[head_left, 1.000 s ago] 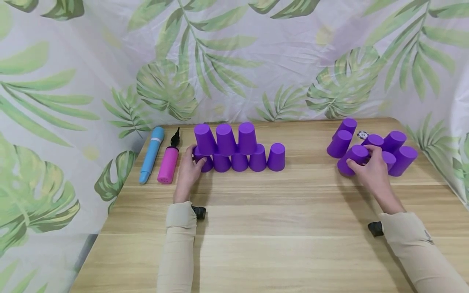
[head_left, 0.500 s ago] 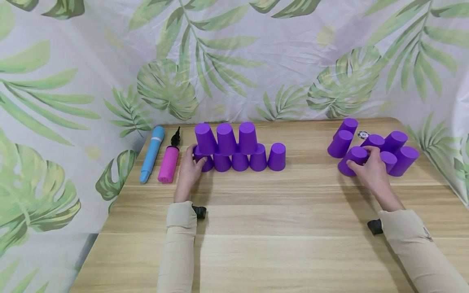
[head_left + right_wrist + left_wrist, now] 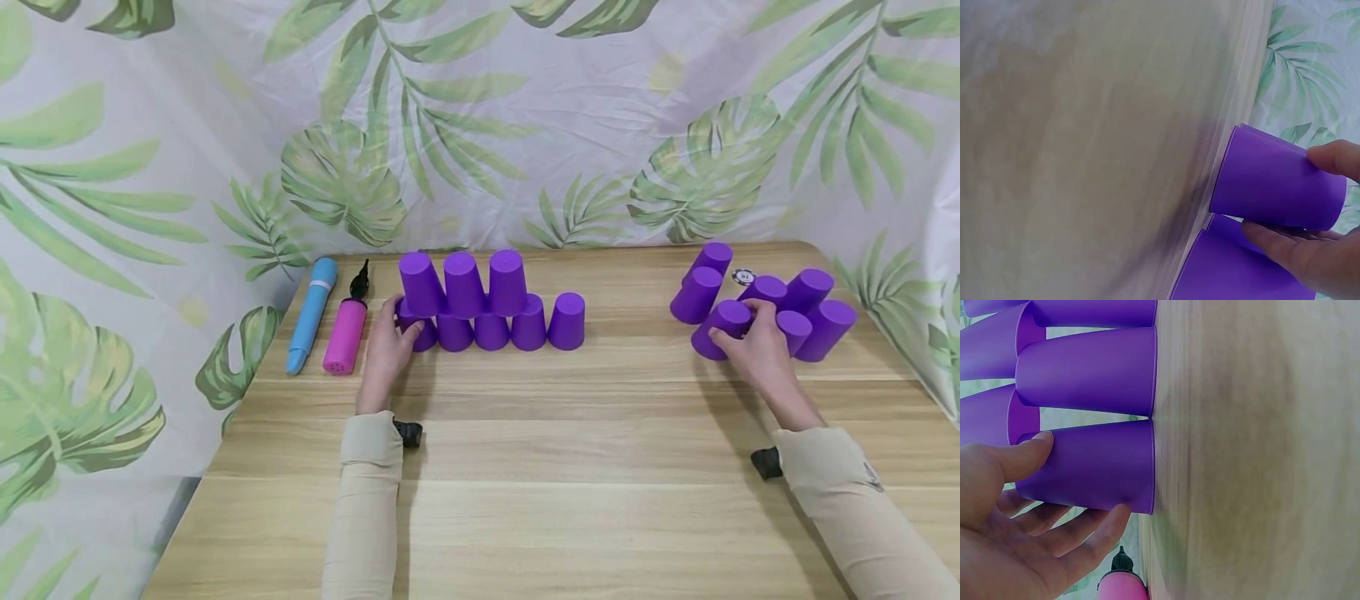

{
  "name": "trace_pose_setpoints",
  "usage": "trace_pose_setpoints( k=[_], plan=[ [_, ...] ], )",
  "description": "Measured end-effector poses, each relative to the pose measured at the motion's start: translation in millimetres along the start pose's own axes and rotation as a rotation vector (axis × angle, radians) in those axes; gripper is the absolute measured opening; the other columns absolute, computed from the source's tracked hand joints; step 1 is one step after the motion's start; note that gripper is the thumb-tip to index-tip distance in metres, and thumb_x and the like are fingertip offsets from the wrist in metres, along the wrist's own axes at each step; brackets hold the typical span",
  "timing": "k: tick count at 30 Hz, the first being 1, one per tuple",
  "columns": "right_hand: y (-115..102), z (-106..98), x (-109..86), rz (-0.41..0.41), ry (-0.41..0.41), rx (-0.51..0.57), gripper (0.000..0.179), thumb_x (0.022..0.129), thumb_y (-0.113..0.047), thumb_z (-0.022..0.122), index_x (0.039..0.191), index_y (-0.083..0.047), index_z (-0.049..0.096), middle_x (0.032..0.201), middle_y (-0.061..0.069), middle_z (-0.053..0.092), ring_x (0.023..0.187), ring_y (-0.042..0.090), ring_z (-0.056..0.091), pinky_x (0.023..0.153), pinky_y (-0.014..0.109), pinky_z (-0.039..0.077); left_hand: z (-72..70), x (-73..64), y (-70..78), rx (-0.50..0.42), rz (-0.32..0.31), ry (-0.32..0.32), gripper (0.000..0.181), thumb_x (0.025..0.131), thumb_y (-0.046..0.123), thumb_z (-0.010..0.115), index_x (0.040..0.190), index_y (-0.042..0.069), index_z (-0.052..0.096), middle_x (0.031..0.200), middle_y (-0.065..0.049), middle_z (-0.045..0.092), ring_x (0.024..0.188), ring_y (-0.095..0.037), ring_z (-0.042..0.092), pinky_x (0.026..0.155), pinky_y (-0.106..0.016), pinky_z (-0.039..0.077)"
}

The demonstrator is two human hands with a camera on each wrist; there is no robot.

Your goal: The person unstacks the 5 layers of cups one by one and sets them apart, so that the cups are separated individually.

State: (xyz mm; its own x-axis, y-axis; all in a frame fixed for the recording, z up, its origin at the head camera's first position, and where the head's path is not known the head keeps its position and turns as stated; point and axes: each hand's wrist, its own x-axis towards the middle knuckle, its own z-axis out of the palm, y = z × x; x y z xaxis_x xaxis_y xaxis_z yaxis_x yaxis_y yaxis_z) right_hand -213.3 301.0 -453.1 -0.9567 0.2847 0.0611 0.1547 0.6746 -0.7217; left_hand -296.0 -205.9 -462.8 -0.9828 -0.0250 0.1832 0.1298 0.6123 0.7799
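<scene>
On the left of the table, upside-down purple cups form a row of several, with three more balanced on top. My left hand (image 3: 389, 344) holds the leftmost bottom cup (image 3: 1091, 465), thumb on its near side and fingers along its outer side. Over on the right, my right hand (image 3: 761, 346) grips another upturned purple cup (image 3: 1279, 181) between thumb and fingers; it stands at the front of a loose cluster. The upper left cup (image 3: 422, 285) rests partly over the one at my left hand. The row's right end cup (image 3: 566, 322) has nothing on top.
Left of the row lie a pink hand pump (image 3: 346, 337) with a black nozzle and a light blue stick-shaped object (image 3: 311, 317). A poker chip (image 3: 742, 277) lies behind the right cluster, near the table's back edge. A leaf-print curtain (image 3: 480, 125) hangs behind.
Both hands stay on the same cups. Only a very slight shift of the right forearm shows; the cups stand as before.
</scene>
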Motion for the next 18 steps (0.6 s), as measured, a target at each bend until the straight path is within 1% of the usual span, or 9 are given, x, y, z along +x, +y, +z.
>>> trace_pose_setpoints(
  k=[2,5,8,10,12,15,18],
  plan=[
    [-4,0,-1.3,-0.021,0.016,-0.003,0.076,0.092,-0.022,0.062,0.145,0.007,0.016,0.135,0.042,0.035,0.123,0.057,0.037,0.104,0.064,0.031,-0.9,0.9,-0.1,0.005,0.002,-0.005,0.06,0.094,0.008,0.061,0.145,-0.001,0.033,0.144,-0.024,0.041,0.129,-0.038,0.044,0.108,-0.048,0.038],
    [-13,-2,-7.7,-0.086,0.057,-0.006,0.078,0.09,-0.015,0.062,0.147,0.008,0.013,0.141,0.041,0.03,0.126,0.057,0.033,0.106,0.064,0.028,-1.4,1.3,0.9,0.007,0.001,-0.011,0.059,0.094,0.009,0.06,0.145,-0.001,0.033,0.144,-0.024,0.041,0.129,-0.038,0.044,0.108,-0.048,0.038],
    [-30,-3,-14.6,-0.171,0.106,-0.011,0.079,0.089,-0.012,0.063,0.148,0.007,0.014,0.145,0.037,0.025,0.129,0.055,0.031,0.107,0.064,0.026,-1.7,1.8,1.8,-0.002,0.004,-0.002,0.059,0.094,0.008,0.061,0.145,-0.001,0.033,0.144,-0.023,0.041,0.129,-0.039,0.043,0.108,-0.049,0.038],
    [-43,-3,-17.8,-0.22,0.123,-0.011,0.078,0.09,-0.012,0.063,0.149,0.006,0.015,0.146,0.036,0.024,0.131,0.053,0.03,0.108,0.064,0.026,-1.8,2.3,1.6,-0.006,0.007,0.005,0.059,0.093,0.007,0.061,0.144,-0.002,0.033,0.144,-0.024,0.041,0.129,-0.039,0.043,0.108,-0.049,0.038],
    [-55,-1,-19.4,-0.272,0.137,-0.001,0.075,0.09,-0.011,0.064,0.149,0.004,0.02,0.145,0.034,0.027,0.131,0.051,0.031,0.108,0.062,0.027,-1.5,2.6,1.1,-0.006,0.012,0.006,0.059,0.093,0.006,0.061,0.144,-0.002,0.033,0.144,-0.024,0.041,0.129,-0.04,0.043,0.108,-0.05,0.038],
    [-70,8,-18.4,-0.354,0.153,0.042,0.069,0.088,-0.009,0.066,0.145,0.003,0.029,0.14,0.033,0.035,0.127,0.049,0.037,0.105,0.06,0.032,-0.9,2.3,0.3,-0.004,0.013,0.002,0.059,0.093,0.006,0.062,0.144,-0.003,0.034,0.144,-0.025,0.041,0.129,-0.039,0.043,0.108,-0.049,0.038],
    [-86,19,-14.0,-0.425,0.145,0.098,0.063,0.088,-0.008,0.066,0.142,0.003,0.035,0.138,0.03,0.04,0.125,0.046,0.04,0.104,0.058,0.034,-0.5,1.1,-0.1,-0.009,0.014,-0.001,0.059,0.092,0.005,0.062,0.144,-0.003,0.034,0.143,-0.025,0.041,0.129,-0.039,0.043,0.108,-0.049,0.038]
  ],
)
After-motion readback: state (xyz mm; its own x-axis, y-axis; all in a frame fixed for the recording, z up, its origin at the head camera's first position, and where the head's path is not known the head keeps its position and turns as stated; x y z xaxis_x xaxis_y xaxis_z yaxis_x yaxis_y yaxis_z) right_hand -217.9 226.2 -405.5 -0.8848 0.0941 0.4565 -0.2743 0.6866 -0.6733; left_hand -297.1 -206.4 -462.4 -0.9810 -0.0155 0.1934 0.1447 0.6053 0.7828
